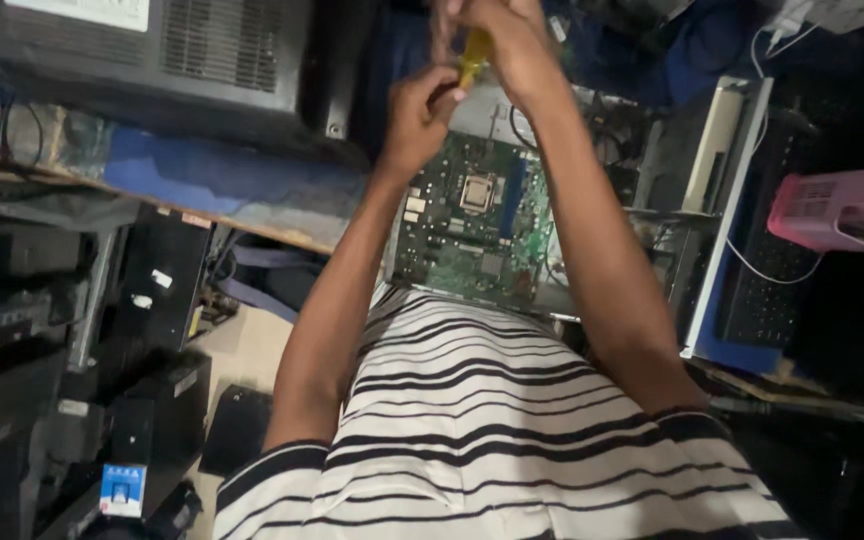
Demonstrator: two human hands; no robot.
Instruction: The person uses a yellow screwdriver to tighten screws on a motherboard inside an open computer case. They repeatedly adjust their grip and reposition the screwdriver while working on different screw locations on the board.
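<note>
Far to the left of the green circuit board (472, 215), dark computer boxes (12, 330) are stacked by the floor, and a small blue and white box (123, 488) is seen below them. Above and to the left of the board, a big black machine (152, 60) is set on a wooden shelf (202, 195) with a blue cover. Just above the board's left corner, the left hand (419, 115) is raised, and its fingers are curled tight around the lower part of a yellow tool (473, 58). The tool is held above the top edge of the board, not touching it. The upper part of the tool is gripped by the right hand (512, 45), just above the middle of the board, with its fingers closed around it. The board lies flat inside an open computer case (712, 200), with a square silver chip (478, 192) in its middle. Below the board, a black and white striped shirt (492, 430) is seen. To the right of the board, a black keyboard (762, 290) is leaned, and a pink box (837, 208) is placed farther right.
</note>
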